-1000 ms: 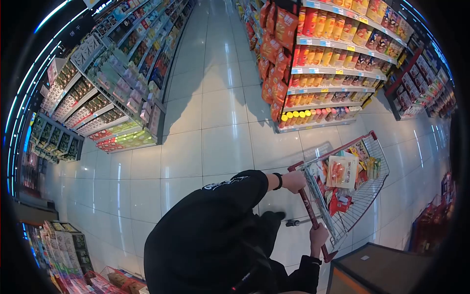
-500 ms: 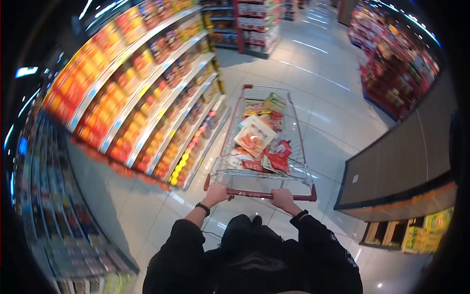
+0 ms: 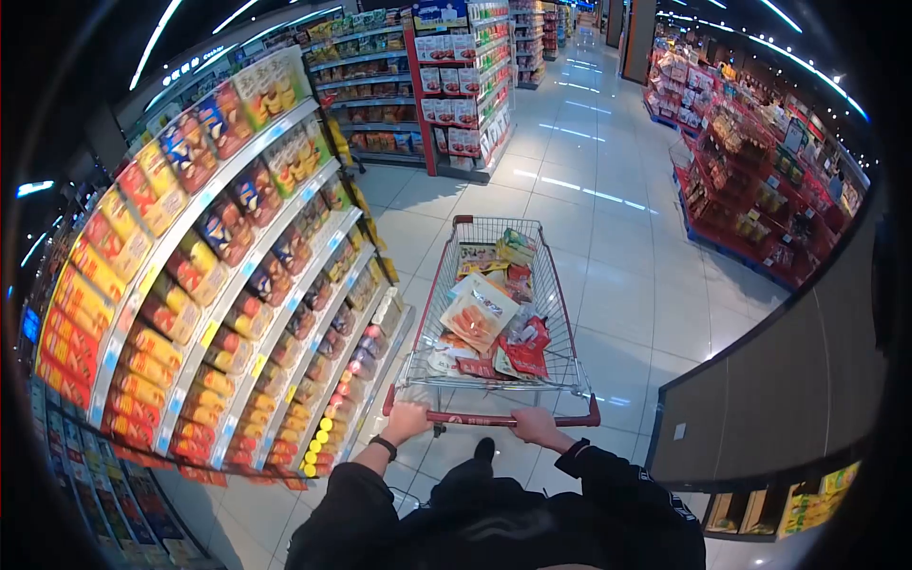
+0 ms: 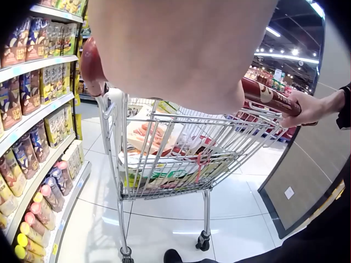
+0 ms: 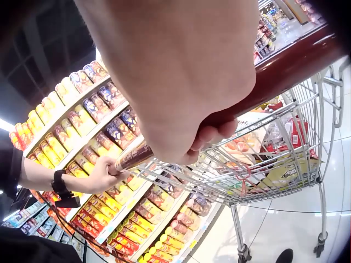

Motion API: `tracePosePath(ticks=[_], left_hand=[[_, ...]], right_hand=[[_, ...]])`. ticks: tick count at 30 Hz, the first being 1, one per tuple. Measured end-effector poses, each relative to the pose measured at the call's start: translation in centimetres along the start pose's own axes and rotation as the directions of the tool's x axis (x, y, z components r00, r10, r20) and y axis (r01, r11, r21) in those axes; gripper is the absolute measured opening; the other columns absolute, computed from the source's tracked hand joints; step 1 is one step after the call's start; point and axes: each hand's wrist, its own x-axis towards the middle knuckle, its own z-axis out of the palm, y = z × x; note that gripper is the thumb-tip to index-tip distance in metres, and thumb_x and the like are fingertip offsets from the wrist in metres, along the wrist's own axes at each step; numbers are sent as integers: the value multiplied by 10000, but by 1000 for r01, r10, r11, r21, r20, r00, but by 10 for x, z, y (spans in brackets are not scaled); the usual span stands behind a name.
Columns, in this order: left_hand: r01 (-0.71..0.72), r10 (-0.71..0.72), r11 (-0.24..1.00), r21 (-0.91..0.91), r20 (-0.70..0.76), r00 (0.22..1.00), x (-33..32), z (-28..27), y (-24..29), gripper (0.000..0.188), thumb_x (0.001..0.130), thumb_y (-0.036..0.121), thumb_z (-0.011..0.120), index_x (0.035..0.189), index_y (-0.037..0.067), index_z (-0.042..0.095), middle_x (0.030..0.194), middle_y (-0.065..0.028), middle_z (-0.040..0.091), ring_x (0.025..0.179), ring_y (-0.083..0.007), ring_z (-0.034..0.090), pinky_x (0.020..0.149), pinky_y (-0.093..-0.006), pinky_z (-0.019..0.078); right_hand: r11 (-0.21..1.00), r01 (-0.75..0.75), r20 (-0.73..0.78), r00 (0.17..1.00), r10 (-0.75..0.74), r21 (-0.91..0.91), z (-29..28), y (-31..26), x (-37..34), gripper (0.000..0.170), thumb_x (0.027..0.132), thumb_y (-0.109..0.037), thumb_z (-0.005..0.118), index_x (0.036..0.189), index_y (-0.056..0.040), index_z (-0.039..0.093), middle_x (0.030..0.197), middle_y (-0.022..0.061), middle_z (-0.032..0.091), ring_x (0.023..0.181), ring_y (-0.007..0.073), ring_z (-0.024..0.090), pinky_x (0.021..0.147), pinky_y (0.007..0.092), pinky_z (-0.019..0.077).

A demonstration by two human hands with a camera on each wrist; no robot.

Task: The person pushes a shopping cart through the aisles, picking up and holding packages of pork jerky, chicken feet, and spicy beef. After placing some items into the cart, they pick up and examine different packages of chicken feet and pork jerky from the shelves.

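Observation:
Both hands hold the dark red handle bar [image 3: 472,419] of a wire shopping cart [image 3: 562,328]. My left hand [image 3: 408,421] grips the bar near its left end; a dark band circles that wrist. Right of the bar's middle, my right hand [image 3: 537,427] wraps round it, its curled fingertips [image 5: 211,137] showing under the bar in the right wrist view. Inside the basket a flat white package with an orange picture [image 3: 479,313] lies on top of other packs. A red bag [image 3: 525,350] sits nearer me, and a green and yellow pack [image 3: 515,247] lies at the far end.
A tall shelf of snack packs and canisters [image 3: 228,313] stands close on the left. Ahead is another shelf end with red and white packs [image 3: 448,95]. Red display stands [image 3: 750,190] line the right, and a grey-brown panelled block [image 3: 760,380] rises near my right side. A tiled aisle [image 3: 584,161] runs forward.
The cart has swung from my right side to straight in front of me, and the snack shelf now stands at left. Both hands have stayed on the handle bar.

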Motion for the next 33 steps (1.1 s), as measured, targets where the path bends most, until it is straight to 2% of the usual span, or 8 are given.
tracePosePath(ticks=[3,6,10,14,20,28,30,33], left_hand=[[20,-20,1000,7,49,999,76,-30,2,175,699,293,651,758,133,689,679,-109,666,633,-306,670,598,-447,531],[-99,97,995,-33,-66,993,145,-30,-11,150,682,269,642,709,124,667,662,-108,655,630,-306,667,578,-440,526],[-86,84,995,-42,-58,995,245,-37,-24,159,687,266,642,668,110,618,617,-120,622,585,-316,641,527,-441,511],[-98,100,993,62,-25,995,347,-31,-37,171,693,288,647,735,124,672,661,-111,658,613,-299,666,564,-434,526],[-58,59,998,-11,46,997,490,-48,-39,189,726,302,657,744,115,659,699,-110,670,673,-304,676,613,-437,532],[-144,143,989,-26,-23,989,678,-39,-57,167,706,263,649,738,101,671,703,-108,669,662,-284,668,605,-416,526],[-100,101,995,-14,63,993,725,-52,-55,215,711,302,670,783,99,675,740,-123,673,693,-293,675,644,-424,539],[-131,131,991,-8,41,991,803,-53,-59,242,683,317,685,755,87,660,736,-111,672,709,-292,678,639,-424,542]], right_hand=[[998,-55,24,998,54,15,-33,37,52,220,799,-299,604,859,-99,671,710,143,659,690,347,663,636,481,519],[994,-105,4,994,105,26,-59,74,94,220,789,-271,603,863,-78,676,777,163,672,741,372,662,685,489,534],[996,-93,-33,995,92,-11,-97,129,160,223,774,-266,608,870,-75,672,778,156,678,750,361,668,681,469,541],[994,-111,-34,993,111,4,-133,182,224,219,768,-259,609,868,-74,671,784,158,680,751,362,670,684,465,542],[994,-108,-54,993,109,19,-183,279,312,214,792,-271,595,855,-77,659,760,154,679,714,341,675,667,459,539],[994,-109,-39,993,108,-16,-248,395,430,202,784,-260,594,833,-72,652,740,144,676,709,334,675,653,455,535],[993,-113,-76,991,110,-29,-263,424,462,195,775,-263,604,829,-82,651,732,140,674,704,333,673,646,448,534],[992,-126,-114,986,125,1,-280,474,506,188,753,-271,636,819,-95,647,716,131,668,690,335,668,635,444,529]])
